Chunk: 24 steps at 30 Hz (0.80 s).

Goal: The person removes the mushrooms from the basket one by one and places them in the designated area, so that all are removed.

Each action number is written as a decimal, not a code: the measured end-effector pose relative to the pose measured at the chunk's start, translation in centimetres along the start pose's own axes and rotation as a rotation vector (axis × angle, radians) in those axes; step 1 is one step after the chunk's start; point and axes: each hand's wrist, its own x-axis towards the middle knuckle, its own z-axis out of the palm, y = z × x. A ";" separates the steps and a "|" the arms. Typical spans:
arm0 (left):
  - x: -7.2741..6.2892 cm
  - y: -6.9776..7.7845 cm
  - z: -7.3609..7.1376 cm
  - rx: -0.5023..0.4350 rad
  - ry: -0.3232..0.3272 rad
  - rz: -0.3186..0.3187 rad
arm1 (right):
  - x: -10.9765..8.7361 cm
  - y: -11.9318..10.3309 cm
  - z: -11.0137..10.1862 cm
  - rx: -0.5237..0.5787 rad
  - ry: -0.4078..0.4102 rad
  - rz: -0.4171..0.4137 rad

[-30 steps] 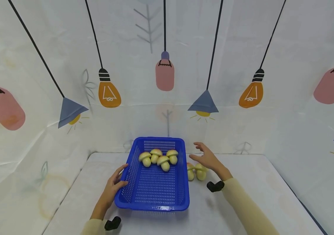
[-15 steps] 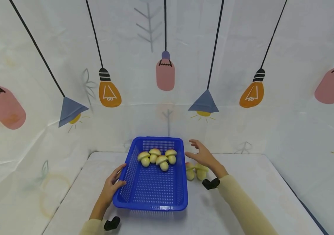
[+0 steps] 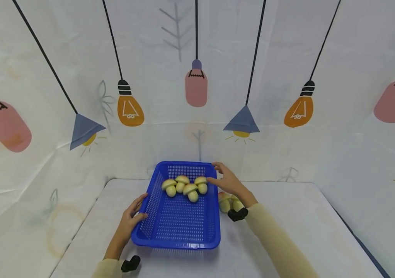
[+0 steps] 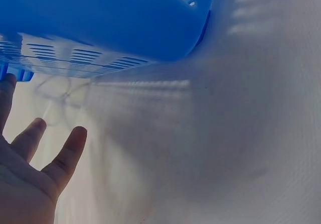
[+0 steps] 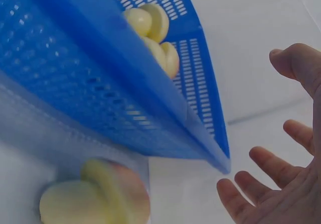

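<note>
A blue plastic basket (image 3: 176, 220) stands on the white table, with several yellow toy mushrooms (image 3: 190, 192) grouped toward its far end. My left hand (image 3: 128, 222) is at the basket's left side, its thumb and fingertips right at the rim. Its fingers look spread in the left wrist view, one tip overlapping a blue edge. At the far right corner of the rim is my right hand (image 3: 230, 181), thumb and fingers extended and holding nothing. The right wrist view shows that hand (image 5: 281, 184) apart from the basket. Beside the basket's right wall lie two more toy mushrooms (image 3: 223, 204), partly behind the right wrist.
The table (image 3: 281, 220) extends to the right of the basket. Behind it hangs a white cloth wall (image 3: 169, 143) printed with lamps and bulbs. Black straps (image 3: 131, 263) sit at both wrists.
My right hand has moved left to the basket's far right corner. The basket and my left hand have shifted slightly left together. The mushrooms keep their places inside the basket.
</note>
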 end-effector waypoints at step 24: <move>-0.1 0.2 -0.5 -0.024 -0.022 -0.069 | 4.1 -3.0 6.9 -0.036 -0.105 -0.022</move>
